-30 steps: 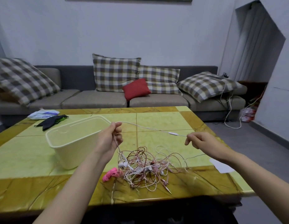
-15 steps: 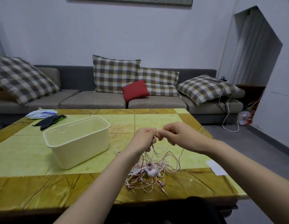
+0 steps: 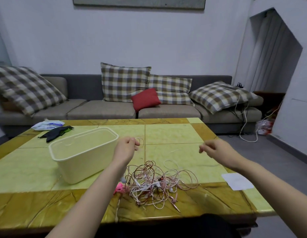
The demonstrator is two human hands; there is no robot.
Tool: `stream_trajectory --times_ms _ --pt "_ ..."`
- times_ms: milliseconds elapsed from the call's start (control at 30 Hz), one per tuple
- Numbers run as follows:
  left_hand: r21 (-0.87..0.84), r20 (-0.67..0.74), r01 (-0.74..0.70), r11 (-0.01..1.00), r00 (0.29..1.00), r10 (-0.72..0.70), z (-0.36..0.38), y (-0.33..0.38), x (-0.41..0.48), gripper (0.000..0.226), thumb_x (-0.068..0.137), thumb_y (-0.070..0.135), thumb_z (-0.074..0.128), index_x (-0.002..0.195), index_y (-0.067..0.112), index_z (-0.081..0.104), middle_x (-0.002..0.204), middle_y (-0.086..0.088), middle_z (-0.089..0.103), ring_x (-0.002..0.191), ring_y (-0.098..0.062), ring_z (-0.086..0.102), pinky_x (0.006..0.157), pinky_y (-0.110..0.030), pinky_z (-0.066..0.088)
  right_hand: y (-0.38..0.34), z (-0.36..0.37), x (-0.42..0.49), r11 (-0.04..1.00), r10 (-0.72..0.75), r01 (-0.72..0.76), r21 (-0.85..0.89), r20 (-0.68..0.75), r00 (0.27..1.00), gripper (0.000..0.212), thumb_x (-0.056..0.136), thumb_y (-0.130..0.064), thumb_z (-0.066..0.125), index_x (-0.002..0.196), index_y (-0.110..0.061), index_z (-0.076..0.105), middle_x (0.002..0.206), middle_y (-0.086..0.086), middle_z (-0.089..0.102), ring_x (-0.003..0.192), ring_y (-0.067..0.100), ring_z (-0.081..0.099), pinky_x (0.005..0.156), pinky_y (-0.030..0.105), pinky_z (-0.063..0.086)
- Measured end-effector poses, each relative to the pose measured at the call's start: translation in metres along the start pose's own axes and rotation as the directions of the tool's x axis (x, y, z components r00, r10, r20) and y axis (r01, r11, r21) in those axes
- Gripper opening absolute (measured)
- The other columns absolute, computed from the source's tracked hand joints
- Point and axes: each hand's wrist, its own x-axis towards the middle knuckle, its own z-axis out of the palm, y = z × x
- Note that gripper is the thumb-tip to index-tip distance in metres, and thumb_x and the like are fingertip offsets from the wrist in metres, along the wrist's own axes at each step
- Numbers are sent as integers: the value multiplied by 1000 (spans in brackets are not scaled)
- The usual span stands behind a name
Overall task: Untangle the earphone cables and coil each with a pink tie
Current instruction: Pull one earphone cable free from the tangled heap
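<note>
L hand (image 3: 127,147) grips cable loop (image 3: 140,142) (tangle (image 3: 156,183) on table (image 3: 175,131) below)

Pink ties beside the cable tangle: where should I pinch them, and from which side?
Pinch the near-left lobe of the pink ties, coming down from the near side. That lobe juts onto bare table, while their right end lies against the cable tangle, so reaching from the right would likely snag strands.
</note>
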Motion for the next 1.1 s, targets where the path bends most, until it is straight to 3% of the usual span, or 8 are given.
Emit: stream_trajectory --times_ms 100,233,333,433,667,833,967,1100 --pt "82 4 -14 997 1000 14 8 8 -3 33 100 20 35 76 20 58 116 -8 62 99 -31 57 84 -37 45 -38 -16 11 988 -149 144 -47 -152 977 27 97 -31 49 84 -17 69 58 -3 53 51 10 44 52 30 33" --pt "-61 57 -83 995 995 87 18 30 -7 31 100 19 36 86 14 63 106 -1 66 60 -13 45 56 -25 37 -90 -37 18 922 -386 363 -133 -394 834 23 95 -37 50 92 -23 69 67 -18 53 60 0 48 57 22 40" --pt "-201 126 -77 976 987 104 25 47 -13 31 100 18 35 95 8 64 91 3 67 51 -11 40 47 -17 33 -112 -35 16 874 -474 412 -256 -263 841 26 94 -42 50 91 -26 71 68 -17 52 64 3 50 60 25 42" --pt "-278 209 -44 960 972 105 30 56 -20 33 99 15 36 81 11 63 74 1 62 44 -8 40 41 -15 29 -110 -13 13 860 -434 388 -333 -74 898 29 95 -44 48 86 -27 69 66 -10 53 66 12 52 59 29 39" --pt "76 417 -133 988 904 90 34 31 -25 33 97 20 39 71 12 58 66 1 45 57 -12 34 49 -22 27 -82 17 8 932 -318 328 -156 90 944 30 91 -43 54 70 -25 64 56 -8 54 49 5 45 47 23 30" --pt "88 299 -30 996 954 2 18 6 -5 30 98 21 40 76 12 58 68 3 42 59 -11 31 51 -22 27 -61 20 10 971 -226 213 113 120 967 32 91 -42 56 71 -21 67 55 -8 52 47 2 43 49 16 33" --pt "36 150 69 997 986 -74 -4 -10 13 29 94 12 39 70 13 54 63 1 33 56 -13 25 50 -25 21 -42 33 8 973 -183 156 169 157 971 29 93 -35 55 79 -14 69 56 -11 52 42 -4 44 45 9 33" --pt "35 111 156 987 981 -159 -15 -29 22 27 94 11 40 71 11 54 64 0 30 55 -13 23 48 -25 20 -21 50 8 971 -128 60 230 294 947 28 91 -33 59 83 -7 68 61 -8 54 55 2 47 55 15 40"
